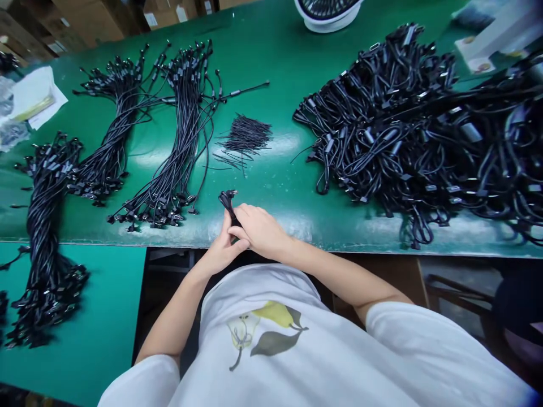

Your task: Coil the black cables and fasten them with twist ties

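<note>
A folded black cable (228, 202) is held between my two hands at the table's front edge, its looped end and a metal plug sticking out beyond the fingers. My left hand (224, 243) is closed around it from the left. From the right, my right hand (259, 229) pinches the same cable; its fingertips are partly hidden. Just past the hands lies a small heap of short black ties (249, 134). Left of it, a bundle of straightened black cables (182, 130) rests on the green table (271, 192).
More straightened cable bundles lie to the left, one (114, 124) on the table and another (48, 226) reaching over a lower green surface (106, 299). A large pile of coiled cables (403, 130) covers the right. A fan (328, 22) stands at the back; cardboard boxes (89, 20) are behind.
</note>
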`<state>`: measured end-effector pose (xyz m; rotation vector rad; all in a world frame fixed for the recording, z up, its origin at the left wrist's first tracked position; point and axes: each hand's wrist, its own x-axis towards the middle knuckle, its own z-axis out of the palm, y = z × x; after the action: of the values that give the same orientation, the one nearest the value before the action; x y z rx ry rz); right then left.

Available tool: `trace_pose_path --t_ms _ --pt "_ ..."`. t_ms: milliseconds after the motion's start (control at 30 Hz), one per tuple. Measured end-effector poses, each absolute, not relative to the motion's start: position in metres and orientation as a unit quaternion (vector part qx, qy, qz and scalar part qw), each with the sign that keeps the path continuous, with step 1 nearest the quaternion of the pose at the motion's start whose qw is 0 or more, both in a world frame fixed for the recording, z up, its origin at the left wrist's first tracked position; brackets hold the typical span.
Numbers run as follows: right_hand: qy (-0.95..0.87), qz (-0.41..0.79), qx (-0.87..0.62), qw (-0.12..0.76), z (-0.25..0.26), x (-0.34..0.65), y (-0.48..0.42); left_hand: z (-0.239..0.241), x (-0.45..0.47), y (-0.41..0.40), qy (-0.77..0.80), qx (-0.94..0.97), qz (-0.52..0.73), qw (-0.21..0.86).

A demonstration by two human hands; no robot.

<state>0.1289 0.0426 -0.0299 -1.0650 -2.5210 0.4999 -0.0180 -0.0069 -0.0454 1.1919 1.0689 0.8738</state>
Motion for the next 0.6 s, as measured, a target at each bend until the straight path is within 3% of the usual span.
trace_pose_path --t_ms 100,233,367,600 --pt "-0.877 0.191 -0.388 0.209 -0.039 0.134 0.043 -0.046 -0.018 0.003 0.459 0.548 0.41 0.566" --pt "-0.879 0.096 -0.431 0.179 -0.047 0.145 0.048 -0.036 -0.025 0.02 0.504 0.523 0.512 0.459" --pt "-0.889 0.042 -0.425 0.165 -0.052 0.157 0.054 -0.025 -0.03 0.033 0.548 0.565 0.486 0.38" --pt "-0.887 0.018 -0.42 0.191 -0.049 0.165 0.062 -0.031 -0.01 0.039 0.577 0.54 0.485 0.374"
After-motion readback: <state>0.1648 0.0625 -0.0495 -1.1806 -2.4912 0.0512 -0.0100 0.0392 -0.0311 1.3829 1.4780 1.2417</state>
